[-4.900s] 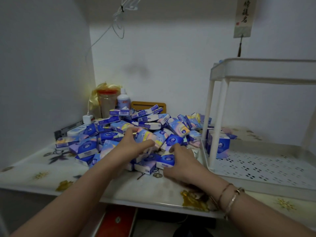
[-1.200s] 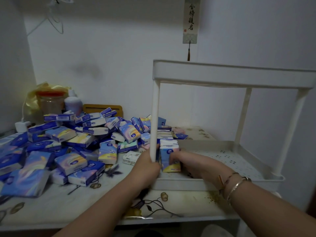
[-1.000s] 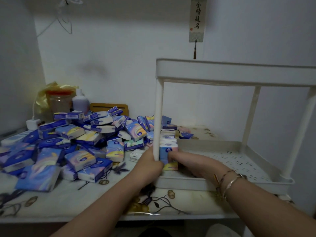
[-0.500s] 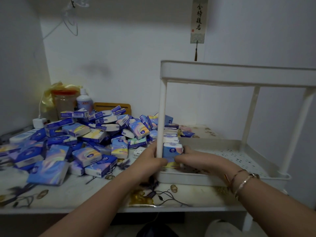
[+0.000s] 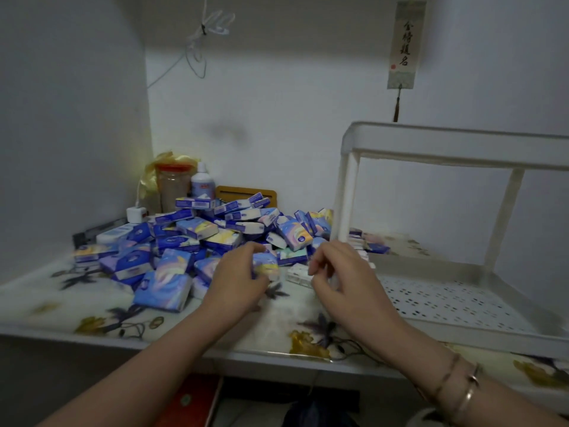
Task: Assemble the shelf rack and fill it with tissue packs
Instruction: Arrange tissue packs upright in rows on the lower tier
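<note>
Hands [image 5: 240,278] at tissue packs [image 5: 197,238]

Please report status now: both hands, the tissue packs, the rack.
Left hand gripping a blue-and-yellow tissue pack at the pile's edge. Right hand loosely curled, empty. White plastic shelf rack standing, lower perforated tray mostly bare. Nothing blocks the tray.

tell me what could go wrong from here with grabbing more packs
1. The tissue pack pile is heaped loosely; the left hand closing on a pack at its front edge could send others sliding.
2. The right hand hovers beside the shelf rack front post and might knock it.
</note>
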Available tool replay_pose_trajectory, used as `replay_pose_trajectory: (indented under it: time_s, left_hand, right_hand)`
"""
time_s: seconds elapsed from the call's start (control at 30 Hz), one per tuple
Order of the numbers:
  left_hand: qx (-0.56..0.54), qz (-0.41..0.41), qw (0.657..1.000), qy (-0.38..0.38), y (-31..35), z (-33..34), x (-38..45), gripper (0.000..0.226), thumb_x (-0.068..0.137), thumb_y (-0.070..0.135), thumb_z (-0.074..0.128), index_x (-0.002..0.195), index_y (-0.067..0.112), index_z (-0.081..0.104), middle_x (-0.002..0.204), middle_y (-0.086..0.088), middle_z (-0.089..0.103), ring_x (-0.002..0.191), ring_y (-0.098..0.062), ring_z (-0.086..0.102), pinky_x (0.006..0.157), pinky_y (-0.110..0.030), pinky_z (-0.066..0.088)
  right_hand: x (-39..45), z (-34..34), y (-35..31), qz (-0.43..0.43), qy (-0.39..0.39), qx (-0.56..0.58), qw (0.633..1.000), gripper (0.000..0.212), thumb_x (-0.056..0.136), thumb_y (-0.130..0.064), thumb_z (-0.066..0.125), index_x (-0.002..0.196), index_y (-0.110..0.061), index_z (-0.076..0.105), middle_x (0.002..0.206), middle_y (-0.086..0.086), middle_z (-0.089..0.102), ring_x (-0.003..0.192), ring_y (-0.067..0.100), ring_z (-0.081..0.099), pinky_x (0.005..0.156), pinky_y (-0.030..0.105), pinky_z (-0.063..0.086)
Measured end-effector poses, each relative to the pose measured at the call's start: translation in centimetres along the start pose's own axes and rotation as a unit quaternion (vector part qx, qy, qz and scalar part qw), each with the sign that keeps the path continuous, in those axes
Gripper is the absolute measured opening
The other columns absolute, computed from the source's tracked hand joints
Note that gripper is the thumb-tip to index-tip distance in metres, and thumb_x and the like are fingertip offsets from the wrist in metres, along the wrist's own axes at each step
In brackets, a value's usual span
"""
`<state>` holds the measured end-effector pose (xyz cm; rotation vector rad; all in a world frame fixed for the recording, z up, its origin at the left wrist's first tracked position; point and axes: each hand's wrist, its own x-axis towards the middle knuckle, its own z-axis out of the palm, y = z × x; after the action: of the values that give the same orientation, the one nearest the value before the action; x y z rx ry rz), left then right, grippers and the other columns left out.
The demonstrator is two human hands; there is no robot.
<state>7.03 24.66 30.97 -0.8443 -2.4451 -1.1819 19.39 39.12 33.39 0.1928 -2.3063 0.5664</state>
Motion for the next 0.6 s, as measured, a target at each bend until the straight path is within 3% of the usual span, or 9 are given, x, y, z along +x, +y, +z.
replay_pose_trajectory:
  time_s: [0.1, 0.17, 0.33, 0.47, 0.53, 0.6]
  left_hand:
    - [0.090, -0.041, 0.994, 0.052, -2.5, -1.8, 0.2, 0.047, 0.079, 0.023, 0.063, 0.125, 0.017, 0.054, 0.118, -0.006, 0.061, 0.106, -0.027, 0.056, 0.086, -0.037, 0.047]
    - [0.139, -0.065, 0.987, 0.044, -3.9, -2.6, 0.1, 0.046, 0.080, 0.037, 0.065, 0.120, 0.016, 0.052, 0.122, -0.006, 0.057, 0.112, -0.026, 0.050, 0.090, -0.036, 0.043]
    - [0.225, -0.081, 0.971, 0.009, -5.6, -2.7, 0.4, 0.059, 0.083, 0.051, 0.058, 0.129, 0.017, 0.044, 0.128, -0.005, 0.051, 0.117, -0.026, 0.041, 0.094, -0.036, 0.038]
    - [0.220, -0.086, 0.972, 0.019, -6.0, -2.3, 1.2, 0.061, 0.084, 0.051, 0.058, 0.132, 0.019, 0.040, 0.133, -0.002, 0.049, 0.120, -0.026, 0.037, 0.096, -0.034, 0.035]
    - [0.187, -0.086, 0.978, 0.028, -6.3, -2.3, 1.2, 0.062, 0.083, 0.052, 0.061, 0.132, 0.021, 0.040, 0.133, -0.001, 0.049, 0.121, -0.025, 0.035, 0.097, -0.034, 0.035]
    - [0.111, -0.094, 0.988, 0.049, -6.4, -2.6, 1.0, 0.066, 0.080, 0.052, 0.065, 0.133, 0.022, 0.041, 0.132, 0.001, 0.049, 0.122, -0.023, 0.032, 0.097, -0.035, 0.036]
  right_hand:
    - [1.5, 3.8, -0.4, -0.007, -0.048, 0.000, 0.999, 0.011, 0.083, -0.014, 0.050, 0.091, -0.021, 0.052, 0.094, -0.007, 0.050, 0.094, 0.009, 0.047, 0.080, 0.025, 0.041]
    - [2.8, 6.4, 0.0, 0.018, -0.066, -0.008, 0.998, 0.019, 0.086, -0.014, 0.050, 0.104, -0.020, 0.050, 0.107, -0.005, 0.048, 0.105, 0.012, 0.045, 0.086, 0.028, 0.040]
    - [6.3, 11.5, 1.8, 0.193, -0.077, 0.005, 0.978, 0.039, 0.089, -0.035, 0.057, 0.121, -0.017, 0.043, 0.125, 0.008, 0.045, 0.118, 0.026, 0.042, 0.096, 0.039, 0.041]
    - [8.0, 14.3, 2.8, 0.262, -0.094, -0.080, 0.957, 0.078, 0.079, -0.066, 0.059, 0.131, -0.013, 0.036, 0.133, 0.013, 0.044, 0.122, 0.034, 0.043, 0.097, 0.042, 0.041]
    - [8.2, 14.9, 2.9, 0.269, -0.094, -0.106, 0.953, 0.079, 0.079, -0.065, 0.059, 0.134, -0.014, 0.034, 0.134, 0.013, 0.045, 0.123, 0.034, 0.044, 0.099, 0.042, 0.040]
    - [8.2, 14.9, 2.9, 0.281, -0.065, -0.058, 0.956, 0.065, 0.081, -0.053, 0.063, 0.129, -0.016, 0.039, 0.128, 0.010, 0.052, 0.119, 0.032, 0.049, 0.095, 0.040, 0.041]
